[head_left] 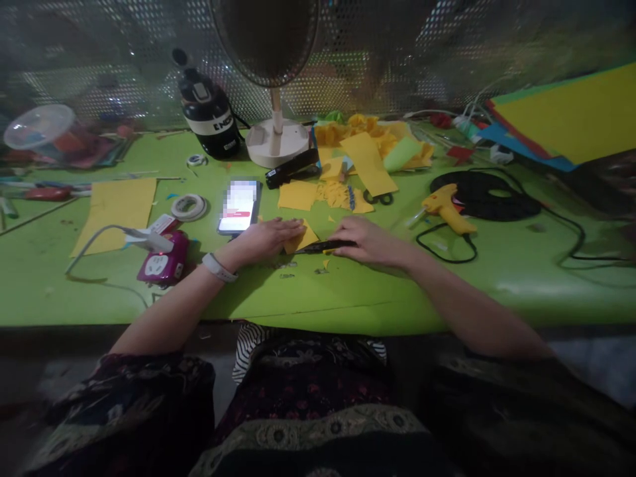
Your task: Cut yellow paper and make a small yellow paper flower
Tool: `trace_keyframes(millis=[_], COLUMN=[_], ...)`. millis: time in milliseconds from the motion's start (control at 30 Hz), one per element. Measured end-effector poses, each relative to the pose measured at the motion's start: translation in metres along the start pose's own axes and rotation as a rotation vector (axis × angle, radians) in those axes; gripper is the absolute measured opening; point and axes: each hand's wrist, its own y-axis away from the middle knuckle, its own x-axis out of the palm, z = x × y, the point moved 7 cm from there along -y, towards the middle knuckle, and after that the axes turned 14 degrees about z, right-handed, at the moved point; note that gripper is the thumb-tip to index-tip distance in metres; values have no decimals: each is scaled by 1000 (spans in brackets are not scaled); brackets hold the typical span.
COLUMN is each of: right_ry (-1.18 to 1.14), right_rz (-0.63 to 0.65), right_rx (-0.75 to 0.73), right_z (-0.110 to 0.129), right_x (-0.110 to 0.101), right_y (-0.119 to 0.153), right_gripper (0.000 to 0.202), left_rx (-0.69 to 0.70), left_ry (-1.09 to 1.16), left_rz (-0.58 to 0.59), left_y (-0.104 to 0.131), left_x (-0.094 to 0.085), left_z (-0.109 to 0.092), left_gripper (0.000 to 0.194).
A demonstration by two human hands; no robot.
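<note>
My left hand (271, 238) lies flat with outstretched fingers on a small piece of yellow paper (308, 236), pressing it to the green table. Closed around a slim black craft knife (318, 248) is my right hand (365, 240). The knife lies low over the table, its narrow end pointing left at the paper's lower right edge; whether the tip touches cannot be made out. Small yellow scraps (326, 264) lie just below the knife. Beyond my hands are another yellow paper piece (297, 195) and crumpled yellow cuttings (332, 193).
A phone (239, 205), tape roll (189, 207) and purple power socket (166, 258) sit left of my hands. Behind stand a fan (278, 140) and black bottle (211, 112). To the right lie a yellow glue gun (450, 205) with its cord and stacked coloured sheets (571, 119).
</note>
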Motion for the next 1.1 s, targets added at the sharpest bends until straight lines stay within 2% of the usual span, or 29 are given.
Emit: trace_keyframes(millis=[300, 367, 467, 600, 667, 767, 833, 900, 1000, 1100], right_ry=[-79, -121, -143, -117, -96, -27, 6, -31, -118, -181], right_rz=[75, 69, 38, 66, 77, 98, 121, 186, 281, 274], right_rx=[-50, -33, 71, 162, 170, 190, 242, 292, 316, 283], right_z=[20, 20, 13, 4, 1, -1, -3, -4, -4, -3], right_x=[7, 3, -13, -32, -33, -26, -21, -15, -7, -5], right_y=[6, 6, 2, -25, -47, -80, -93, -98, -93, -87], right_gripper=[24, 25, 28, 28, 31, 46, 51, 46, 30, 24], left_rx=[24, 24, 28, -41, -77, -93, -95, -93, -84, -87], left_ry=[-17, -2, 29, 94, 107, 100, 96, 100, 118, 134], left_rz=[-31, -76, -177, -405, -501, -597, -636, -652, -638, -622], left_y=[0, 0, 4, 17, 23, 29, 31, 31, 30, 29], left_x=[4, 2, -5, -24, -32, -38, -40, -40, -39, -38], left_z=[-2, -3, -5, 0, 4, 8, 9, 10, 9, 9], left_gripper=[54, 55, 52, 50, 50, 50, 50, 50, 50, 49])
